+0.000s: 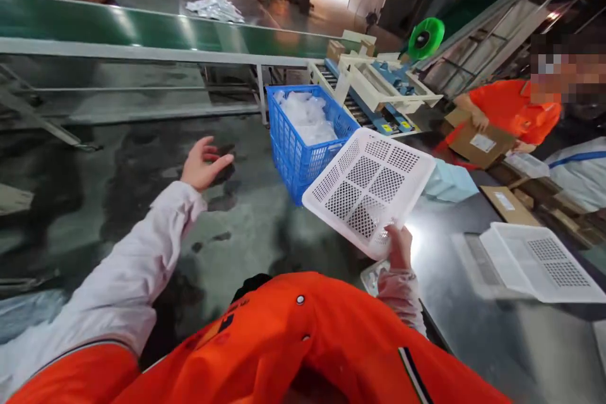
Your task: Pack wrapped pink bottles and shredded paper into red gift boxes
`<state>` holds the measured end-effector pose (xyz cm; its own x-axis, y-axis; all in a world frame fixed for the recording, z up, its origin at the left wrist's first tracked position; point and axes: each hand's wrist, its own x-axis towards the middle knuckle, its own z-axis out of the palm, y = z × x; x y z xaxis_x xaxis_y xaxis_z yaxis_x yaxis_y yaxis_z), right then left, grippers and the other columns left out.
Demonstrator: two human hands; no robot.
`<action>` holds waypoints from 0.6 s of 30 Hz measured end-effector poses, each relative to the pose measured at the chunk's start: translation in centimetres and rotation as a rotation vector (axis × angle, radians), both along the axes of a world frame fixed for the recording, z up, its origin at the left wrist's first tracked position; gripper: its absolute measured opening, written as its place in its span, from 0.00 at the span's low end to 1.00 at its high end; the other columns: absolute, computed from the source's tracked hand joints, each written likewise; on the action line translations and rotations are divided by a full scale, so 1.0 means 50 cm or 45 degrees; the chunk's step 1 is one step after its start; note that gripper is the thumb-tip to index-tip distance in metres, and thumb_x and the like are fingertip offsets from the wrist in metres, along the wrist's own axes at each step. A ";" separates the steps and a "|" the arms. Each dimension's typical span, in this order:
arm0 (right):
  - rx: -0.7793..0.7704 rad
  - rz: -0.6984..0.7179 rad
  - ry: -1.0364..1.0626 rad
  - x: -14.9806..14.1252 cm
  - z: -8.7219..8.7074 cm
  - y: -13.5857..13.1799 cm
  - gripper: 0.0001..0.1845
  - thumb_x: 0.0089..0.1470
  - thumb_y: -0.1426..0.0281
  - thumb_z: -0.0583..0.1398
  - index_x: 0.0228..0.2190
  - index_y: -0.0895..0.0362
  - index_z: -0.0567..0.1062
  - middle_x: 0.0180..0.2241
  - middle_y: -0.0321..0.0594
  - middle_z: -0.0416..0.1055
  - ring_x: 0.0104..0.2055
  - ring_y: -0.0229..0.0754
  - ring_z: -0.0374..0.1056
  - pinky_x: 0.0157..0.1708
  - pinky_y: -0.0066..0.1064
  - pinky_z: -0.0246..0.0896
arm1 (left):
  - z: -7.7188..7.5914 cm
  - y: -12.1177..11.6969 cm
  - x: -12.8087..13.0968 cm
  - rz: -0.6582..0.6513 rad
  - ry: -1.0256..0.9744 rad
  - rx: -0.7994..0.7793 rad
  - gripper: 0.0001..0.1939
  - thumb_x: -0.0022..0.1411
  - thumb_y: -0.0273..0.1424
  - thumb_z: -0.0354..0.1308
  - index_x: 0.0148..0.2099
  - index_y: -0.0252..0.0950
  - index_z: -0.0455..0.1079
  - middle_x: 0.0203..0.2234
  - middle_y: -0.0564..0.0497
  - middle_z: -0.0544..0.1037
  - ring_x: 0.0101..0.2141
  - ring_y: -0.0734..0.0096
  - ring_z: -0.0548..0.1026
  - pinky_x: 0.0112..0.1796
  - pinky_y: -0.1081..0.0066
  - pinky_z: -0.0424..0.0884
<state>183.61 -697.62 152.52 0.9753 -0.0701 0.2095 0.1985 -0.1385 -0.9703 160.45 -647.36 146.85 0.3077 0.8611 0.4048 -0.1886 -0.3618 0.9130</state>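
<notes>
White perforated basket (pixel 369 186), tilted with its underside toward us, hangs over the near edge of the dark table (pixel 473 309), beside the blue crate (pixel 303 139) of clear bags on the floor. Our right hand (pixel 399 246) clamps its fingers on the basket's lowest corner. Our left hand (pixel 202 163) is raised over the wet floor, fingers apart and loosely curled, holding nothing. A second white basket (pixel 540 262) lies at the table's right edge.
</notes>
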 end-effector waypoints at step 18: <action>0.412 -0.912 -0.262 0.048 0.076 0.509 0.23 0.32 0.66 0.71 0.35 0.60 0.81 0.33 0.36 0.75 0.35 0.40 0.67 0.33 0.32 0.64 | 0.290 0.677 0.741 -0.683 1.046 1.059 0.68 0.58 0.42 0.80 0.83 0.27 0.39 0.77 0.26 0.45 0.75 0.38 0.47 0.73 0.44 0.50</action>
<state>186.02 -672.15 156.32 0.6147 -0.7506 0.2423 0.3468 -0.0187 -0.9378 197.51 -613.51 161.34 0.9490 0.1338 0.2856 0.0206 -0.9300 0.3671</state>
